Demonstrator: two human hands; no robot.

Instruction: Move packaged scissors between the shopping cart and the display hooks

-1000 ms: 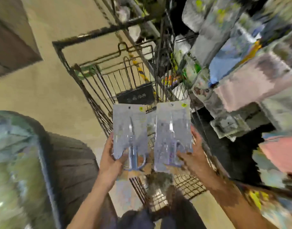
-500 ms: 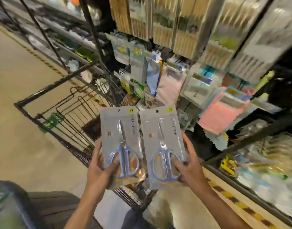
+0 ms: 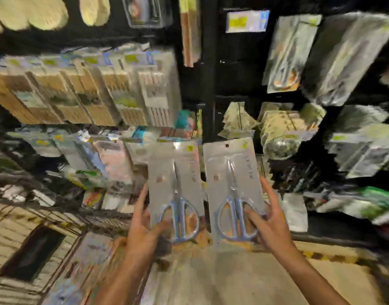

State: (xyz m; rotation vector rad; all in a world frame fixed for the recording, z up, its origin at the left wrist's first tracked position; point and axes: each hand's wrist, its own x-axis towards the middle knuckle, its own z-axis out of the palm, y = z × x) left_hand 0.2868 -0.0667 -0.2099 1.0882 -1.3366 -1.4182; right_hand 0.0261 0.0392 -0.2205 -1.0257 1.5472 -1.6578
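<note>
Blue-handled scissors in two clear flat plastic packs are being held upright, side by side, just apart. The left hand (image 3: pixel 143 225) is gripping the left scissors pack (image 3: pixel 176 190) at its lower edge, thumb across the front; the right hand (image 3: pixel 269 223) is gripping the right scissors pack (image 3: pixel 232 190) likewise. Beige floor (image 3: pixel 211 278) is lying below. Blurred hanging packaged goods (image 3: pixel 114 91) are filling the dark display wall (image 3: pixel 231 80) behind.

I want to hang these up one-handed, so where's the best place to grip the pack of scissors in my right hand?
Keep the right hand low on the right scissors pack, pinching the bottom edge by the blue handles from the side. That likely leaves the hang hole at the top free.
</note>
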